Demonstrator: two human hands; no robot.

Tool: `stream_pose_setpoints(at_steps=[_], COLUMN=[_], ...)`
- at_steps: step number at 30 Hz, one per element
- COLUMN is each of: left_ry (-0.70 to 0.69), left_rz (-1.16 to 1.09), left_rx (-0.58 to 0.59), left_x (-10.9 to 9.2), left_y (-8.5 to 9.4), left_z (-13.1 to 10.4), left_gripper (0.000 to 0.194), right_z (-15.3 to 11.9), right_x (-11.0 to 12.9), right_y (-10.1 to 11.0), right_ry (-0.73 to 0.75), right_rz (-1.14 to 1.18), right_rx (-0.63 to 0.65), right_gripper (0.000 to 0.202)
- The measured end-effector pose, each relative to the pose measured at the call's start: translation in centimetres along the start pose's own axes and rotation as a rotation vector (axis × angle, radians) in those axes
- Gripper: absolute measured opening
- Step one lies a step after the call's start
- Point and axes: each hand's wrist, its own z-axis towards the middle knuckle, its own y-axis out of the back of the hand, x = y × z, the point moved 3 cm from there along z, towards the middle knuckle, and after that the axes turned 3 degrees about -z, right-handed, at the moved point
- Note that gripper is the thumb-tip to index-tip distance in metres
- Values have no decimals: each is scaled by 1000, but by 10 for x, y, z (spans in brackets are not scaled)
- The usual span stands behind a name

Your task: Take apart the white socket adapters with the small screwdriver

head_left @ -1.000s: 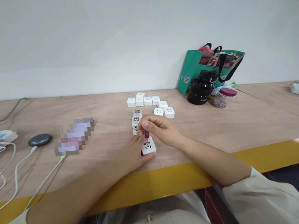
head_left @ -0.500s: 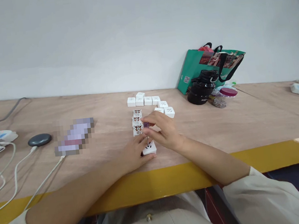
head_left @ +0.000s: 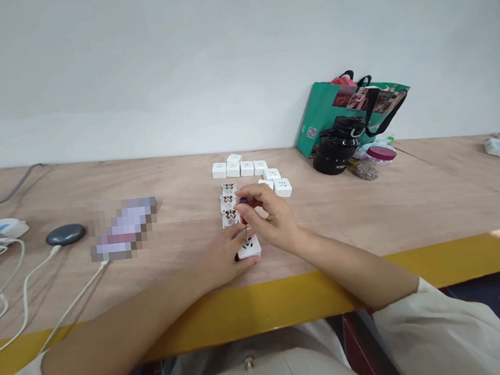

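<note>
Near the table's front edge lies a white power socket (head_left: 251, 250) with dark slots facing up. My left hand (head_left: 226, 254) grips it from the left, thumb along the near side and fingers at the far side. Fingers and thumb of my right hand (head_left: 271, 216) are closed round the handle of a screwdriver (head_left: 246, 235), which stands upright with its tip on the middle of the socket's face. Just beyond my left fingers, open socket halves (head_left: 230, 217) with copper-coloured contacts stand in a short column.
Several closed white sockets (head_left: 247, 168) sit farther back. A black flask (head_left: 335, 150), a green bag (head_left: 313, 110) and a jar with a red lid (head_left: 382, 153) stand back right. At left are a phone (head_left: 125, 229), a dark round device (head_left: 66, 234) and white cables (head_left: 25, 291).
My right fingers have shifted on the screwdriver handle, with the thumb lower and more of the handle showing. The socket and my left hand keep their places.
</note>
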Motion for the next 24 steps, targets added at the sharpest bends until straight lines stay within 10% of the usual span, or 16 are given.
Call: stream_pose_setpoints(at_steps=[24], left_ry=[0], left_rz=[4], left_rx=[-11], left_x=[-2], left_y=[2], left_z=[0], left_gripper=[47], right_z=[0], right_x=[2], right_y=[-3], right_ry=[81], right_rz=[-65], right_rx=[3], right_gripper=[14])
